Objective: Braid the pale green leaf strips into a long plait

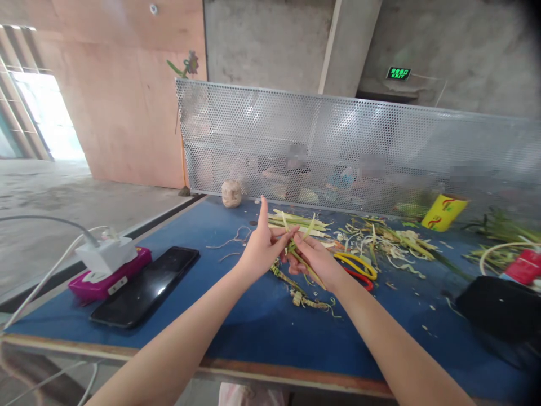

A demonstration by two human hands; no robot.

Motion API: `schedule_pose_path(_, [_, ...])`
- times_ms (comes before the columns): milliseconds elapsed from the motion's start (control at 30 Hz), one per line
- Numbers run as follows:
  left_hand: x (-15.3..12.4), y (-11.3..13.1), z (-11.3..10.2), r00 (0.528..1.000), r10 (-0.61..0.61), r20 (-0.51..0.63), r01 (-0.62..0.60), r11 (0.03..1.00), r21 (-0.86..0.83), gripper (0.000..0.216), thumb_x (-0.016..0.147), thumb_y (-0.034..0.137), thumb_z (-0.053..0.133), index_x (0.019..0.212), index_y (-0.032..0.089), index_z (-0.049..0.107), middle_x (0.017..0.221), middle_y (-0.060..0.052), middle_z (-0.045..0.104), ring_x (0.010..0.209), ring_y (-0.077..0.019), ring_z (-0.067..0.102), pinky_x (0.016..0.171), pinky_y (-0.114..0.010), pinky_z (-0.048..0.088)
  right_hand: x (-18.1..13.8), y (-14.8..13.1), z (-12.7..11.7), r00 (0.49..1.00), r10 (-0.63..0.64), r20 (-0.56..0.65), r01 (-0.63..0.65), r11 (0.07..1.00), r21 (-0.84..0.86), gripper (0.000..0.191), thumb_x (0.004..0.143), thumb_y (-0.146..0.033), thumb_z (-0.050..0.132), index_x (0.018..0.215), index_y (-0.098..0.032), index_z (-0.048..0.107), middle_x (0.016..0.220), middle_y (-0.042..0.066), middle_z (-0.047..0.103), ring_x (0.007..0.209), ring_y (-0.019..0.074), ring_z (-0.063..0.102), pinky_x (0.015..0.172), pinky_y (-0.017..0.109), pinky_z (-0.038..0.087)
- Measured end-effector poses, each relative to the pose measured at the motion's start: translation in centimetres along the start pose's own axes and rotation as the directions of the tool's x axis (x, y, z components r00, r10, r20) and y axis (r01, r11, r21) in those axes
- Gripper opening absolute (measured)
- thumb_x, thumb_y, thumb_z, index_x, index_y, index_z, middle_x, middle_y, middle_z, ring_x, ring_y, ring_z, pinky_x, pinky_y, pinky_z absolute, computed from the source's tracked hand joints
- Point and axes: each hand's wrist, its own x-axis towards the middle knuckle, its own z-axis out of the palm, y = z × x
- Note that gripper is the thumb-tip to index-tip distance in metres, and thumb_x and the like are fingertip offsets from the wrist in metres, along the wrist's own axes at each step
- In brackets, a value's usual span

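Note:
My left hand [265, 243] and my right hand [313, 256] meet over the middle of the blue table [236, 321]. Between their fingertips they pinch narrow green leaf strips [311, 225], whose ends stick up and down past the fingers. The left thumb or a finger points upward, while the rest of that hand closes on the strips. Just below the hands lies a thin, knotted plant piece [310, 301] with curling ends. Beside my right wrist are yellow and red looped handles [359, 264], apparently of scissors, partly hidden behind the hand.
Leaf strips [304, 223] and shredded scraps [393, 242] lie behind the hands. A yellow roll [443, 213] leans near the perforated metal screen [262, 135]. Leftward are a black phone [146, 286] and a purple power strip [110, 276]; a black pouch [499, 307] sits at right.

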Motion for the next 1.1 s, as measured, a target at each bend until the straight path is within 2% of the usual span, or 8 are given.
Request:
schedule_pose_path(167, [-0.3,0.3,-0.3,0.987,0.105,-0.121,-0.087,0.985,0.147,0.086,0.076,0.018,0.054,0.138,0.024,-0.006,0.09,-0.01,0.069,0.043,-0.0091,0.05,0.05,-0.027,0.047,0.5,0.5,0.0,0.996,-0.001,-0.089,-0.004,0.999,-0.051,0.023,0.071,-0.039,0.06,0.076,-0.019,0.048,0.04,-0.008,0.047,0.033,0.0057,0.033,0.042,0.022,0.031])
schedule_pose_path(333, [-0.1,0.1,-0.4,0.988,0.085,-0.132,-0.067,0.988,0.137,0.087,0.078,0.021,0.053,0.137,0.026,-0.01,0.095,-0.011,0.067,0.05,-0.0113,0.056,0.056,-0.029,0.048,0.5,0.6,-0.3,0.996,-0.021,-0.085,0.016,0.998,-0.065,0.025,0.074,-0.043,0.057,0.075,-0.019,0.049,0.042,-0.007,0.049,0.034,0.0059,0.035,0.044,0.024,0.032])
schedule_pose_path(433, [0.1,0.2,-0.2,0.997,0.013,-0.081,-0.015,1.0,-0.018,0.09,0.078,0.024,0.055,0.137,0.023,-0.014,0.1,-0.012,0.066,0.063,-0.013,0.061,0.064,-0.03,0.048,0.3,0.5,-0.5,0.998,-0.026,-0.063,0.018,0.992,-0.123,0.027,0.074,-0.045,0.056,0.077,-0.019,0.049,0.044,-0.007,0.049,0.036,0.0064,0.037,0.044,0.023,0.031])
schedule_pose_path(533, [0.4,0.5,-0.3,0.983,-0.14,-0.121,0.12,0.979,-0.165,0.092,0.076,0.03,0.058,0.138,0.013,-0.008,0.092,-0.012,0.067,0.078,-0.0152,0.062,0.068,-0.027,0.047,0.0,0.3,-0.5,1.0,0.002,0.012,0.001,0.97,-0.242,0.025,0.075,-0.044,0.055,0.075,-0.019,0.05,0.043,-0.007,0.047,0.038,0.0068,0.039,0.042,0.021,0.027])
schedule_pose_path(667, [0.6,0.9,-0.8,0.945,-0.308,-0.107,0.276,0.932,-0.236,0.112,0.063,0.027,0.071,0.136,0.006,-0.012,0.075,-0.009,0.069,0.065,-0.0151,0.062,0.058,-0.025,0.046,-0.3,0.2,-0.3,0.992,0.059,0.108,-0.015,0.93,-0.368,0.025,0.078,-0.043,0.051,0.077,-0.019,0.056,0.044,-0.007,0.044,0.041,0.0071,0.04,0.042,0.021,0.025])
schedule_pose_path(767, [0.5,0.9,-0.8,0.966,-0.252,-0.05,0.237,0.95,-0.202,0.12,0.059,0.016,0.073,0.134,0.013,-0.02,0.069,-0.004,0.067,0.05,-0.0119,0.057,0.048,-0.025,0.045,-0.3,0.2,-0.2,0.995,0.056,0.08,-0.018,0.91,-0.415,0.028,0.078,-0.045,0.051,0.077,-0.018,0.057,0.044,-0.006,0.043,0.042,0.0076,0.038,0.043,0.022,0.027])
schedule_pose_path(967, [0.2,0.9,-0.5,0.988,-0.155,0.016,0.155,0.961,-0.228,0.116,0.061,0.014,0.07,0.135,0.021,-0.019,0.069,-0.001,0.065,0.045,-0.0104,0.054,0.04,-0.023,0.043,-0.1,0.6,-0.4,0.993,0.05,0.107,-0.001,0.911,-0.412,0.034,0.079,-0.05,0.045,0.072,-0.019,0.056,0.045,-0.006,0.038,0.041,0.0083,0.035,0.043,0.023,0.026])
schedule_pose_path(1100, [0.2,1.4,-0.5,0.991,-0.117,-0.065,0.092,0.948,-0.304,0.112,0.059,0.011,0.07,0.137,0.015,-0.01,0.065,0.001,0.063,0.051,-0.0109,0.056,0.049,-0.025,0.047,-0.2,0.5,-0.5,0.994,0.004,0.105,0.042,0.9,-0.433,0.036,0.081,-0.05,0.042,0.069,-0.019,0.056,0.046,-0.005,0.036,0.043,0.0081,0.033,0.044,0.023,0.025])
